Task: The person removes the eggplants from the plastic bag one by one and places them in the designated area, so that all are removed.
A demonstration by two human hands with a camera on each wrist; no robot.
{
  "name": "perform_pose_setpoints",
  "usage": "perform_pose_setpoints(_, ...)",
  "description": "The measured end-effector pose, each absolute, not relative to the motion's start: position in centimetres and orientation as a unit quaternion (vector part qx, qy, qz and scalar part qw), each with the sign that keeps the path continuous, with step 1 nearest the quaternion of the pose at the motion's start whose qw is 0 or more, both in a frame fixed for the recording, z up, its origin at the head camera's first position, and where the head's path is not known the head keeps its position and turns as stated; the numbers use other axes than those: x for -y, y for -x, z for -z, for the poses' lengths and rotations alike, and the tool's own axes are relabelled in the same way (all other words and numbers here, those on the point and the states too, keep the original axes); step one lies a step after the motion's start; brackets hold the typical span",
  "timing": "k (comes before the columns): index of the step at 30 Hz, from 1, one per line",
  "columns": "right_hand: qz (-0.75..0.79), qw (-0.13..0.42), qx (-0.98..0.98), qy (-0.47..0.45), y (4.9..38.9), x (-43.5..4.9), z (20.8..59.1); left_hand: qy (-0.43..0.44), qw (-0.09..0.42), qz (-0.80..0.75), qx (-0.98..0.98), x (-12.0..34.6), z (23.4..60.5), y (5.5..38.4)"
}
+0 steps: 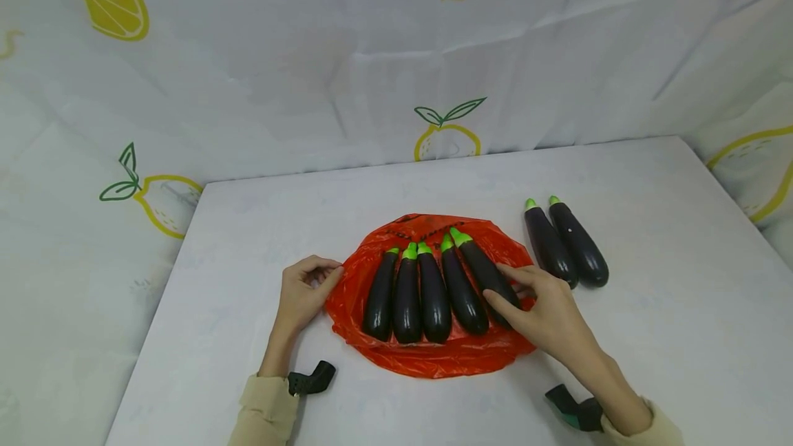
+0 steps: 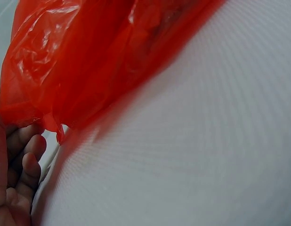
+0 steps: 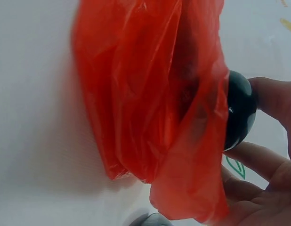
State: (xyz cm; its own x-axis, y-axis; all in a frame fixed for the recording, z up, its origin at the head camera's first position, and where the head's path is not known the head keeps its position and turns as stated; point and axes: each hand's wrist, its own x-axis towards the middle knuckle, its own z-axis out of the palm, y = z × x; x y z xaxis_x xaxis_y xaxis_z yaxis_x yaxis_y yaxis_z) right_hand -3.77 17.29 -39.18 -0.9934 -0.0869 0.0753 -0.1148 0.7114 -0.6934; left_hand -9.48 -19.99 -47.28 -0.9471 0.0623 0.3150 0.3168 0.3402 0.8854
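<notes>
Right fingers (image 1: 509, 309) pinch a glossy, near-black, green-capped eggplant (image 1: 480, 264) while left fingers (image 1: 329, 283) pinch the crinkled red bag (image 1: 434, 363).

Eggplants (image 1: 407, 303) glint in soft light; wrist views look dimmer, partly blurred.

Beige cuffed sleeves (image 1: 266, 406), black wrist cameras (image 1: 312, 378)

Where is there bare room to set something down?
The white table is bare left of the left hand, beyond the red bag, and right of the two loose eggplants. Crowded: the bag, with five eggplants, the right hand holding one.
</notes>
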Motion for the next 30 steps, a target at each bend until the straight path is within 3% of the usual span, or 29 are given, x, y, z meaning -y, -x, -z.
perform_pose_setpoints(17,-0.378,0.047,0.922,-0.071,3.6,-17.9,38.4,0.126,0.119,0.559,0.811,19.6,46.4,9.2)
perform_pose_setpoints(24,-0.379,0.056,0.922,-0.06,3.4,-18.3,37.8,0.127,0.103,0.556,0.815,18.9,43.8,8.5)
perform_pose_setpoints(30,-0.373,0.082,0.922,-0.065,3.6,-18.8,37.7,0.108,0.112,0.56,0.814,19.1,45.6,9.0)
